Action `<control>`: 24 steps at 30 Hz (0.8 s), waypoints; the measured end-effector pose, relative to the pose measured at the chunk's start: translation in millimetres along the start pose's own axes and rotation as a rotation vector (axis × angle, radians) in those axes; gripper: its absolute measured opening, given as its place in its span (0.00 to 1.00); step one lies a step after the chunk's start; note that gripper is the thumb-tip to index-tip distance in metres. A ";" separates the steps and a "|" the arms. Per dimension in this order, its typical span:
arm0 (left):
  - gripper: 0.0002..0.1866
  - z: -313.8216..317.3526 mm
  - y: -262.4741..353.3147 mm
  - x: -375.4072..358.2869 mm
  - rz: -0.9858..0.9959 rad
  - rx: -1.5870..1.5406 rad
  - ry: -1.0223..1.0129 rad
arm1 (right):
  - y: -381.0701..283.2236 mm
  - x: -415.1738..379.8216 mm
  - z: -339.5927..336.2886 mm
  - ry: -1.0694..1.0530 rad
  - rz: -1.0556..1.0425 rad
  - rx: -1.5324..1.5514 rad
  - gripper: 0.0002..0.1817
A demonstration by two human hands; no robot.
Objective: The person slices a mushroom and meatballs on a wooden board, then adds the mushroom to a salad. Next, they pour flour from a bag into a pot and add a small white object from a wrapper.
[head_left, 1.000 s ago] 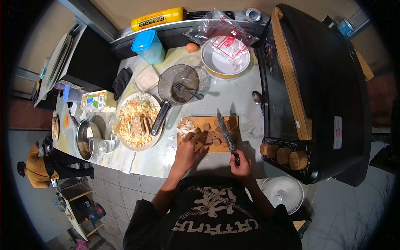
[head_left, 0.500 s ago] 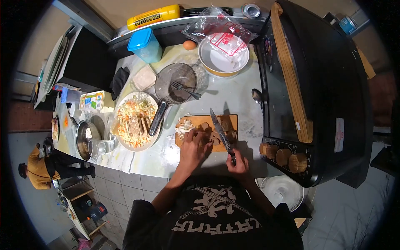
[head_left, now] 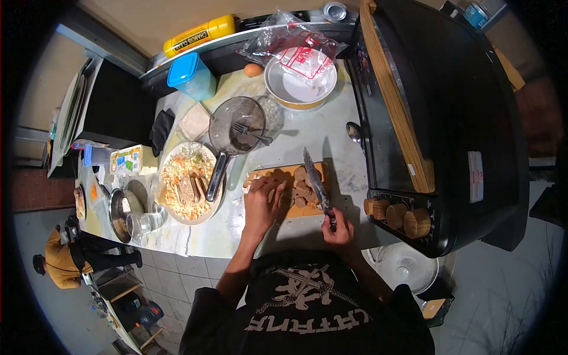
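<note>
A wooden cutting board [head_left: 287,214] lies on the marble-patterned counter in front of me. Round brown slices [head_left: 303,192], of a food I cannot name for certain, are heaped on its right half. In my right hand [head_left: 339,226] is a kitchen knife [head_left: 316,180], its dark-stained blade pointing away from me over the board's right side. My left hand [head_left: 260,204] is over the board's left end, fingers apart and slightly bent, left of the slices. It mostly covers the pale chopped pieces [head_left: 246,186] there.
Left of the board stand a plate of chopped vegetables [head_left: 171,157] and a saucepan [head_left: 222,118] with a fork [head_left: 251,133]. Behind are an egg [head_left: 253,70] and a round pan [head_left: 272,89]. A black oven [head_left: 467,136] borders the right; another person [head_left: 62,260] stands far left.
My left hand has moved left, away from the brown slices and onto the pale pieces. The knife has moved right of the heap, uncovering more slices. The view has shifted slightly.
</note>
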State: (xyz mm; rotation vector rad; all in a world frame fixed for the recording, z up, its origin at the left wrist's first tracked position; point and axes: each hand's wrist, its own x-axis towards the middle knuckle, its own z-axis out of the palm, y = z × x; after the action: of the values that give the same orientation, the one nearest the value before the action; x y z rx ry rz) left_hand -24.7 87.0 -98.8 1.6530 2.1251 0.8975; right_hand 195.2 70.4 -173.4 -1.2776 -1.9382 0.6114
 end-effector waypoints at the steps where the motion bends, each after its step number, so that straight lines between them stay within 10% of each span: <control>1: 0.09 3.3 2.4 2.1 0.054 -0.049 0.091 | 0.3 1.7 0.5 0.051 -0.057 -0.045 0.18; 12: 0.09 11.6 7.0 7.2 -0.229 -0.147 -0.105 | 2.7 1.0 1.1 0.073 0.013 0.011 0.18; 21: 0.09 6.9 10.6 12.6 0.180 -0.156 0.203 | -1.7 6.7 -3.6 0.085 0.030 0.041 0.18; 24: 0.10 -8.4 21.6 4.7 -0.359 -0.490 -0.026 | -6.2 10.5 -4.0 0.092 0.013 0.051 0.18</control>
State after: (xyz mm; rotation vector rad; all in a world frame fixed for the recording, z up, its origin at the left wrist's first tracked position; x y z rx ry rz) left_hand -14.6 92.1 -78.0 1.0010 1.8950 1.1476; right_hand 192.3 77.6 -163.2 -1.2656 -1.8291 0.5946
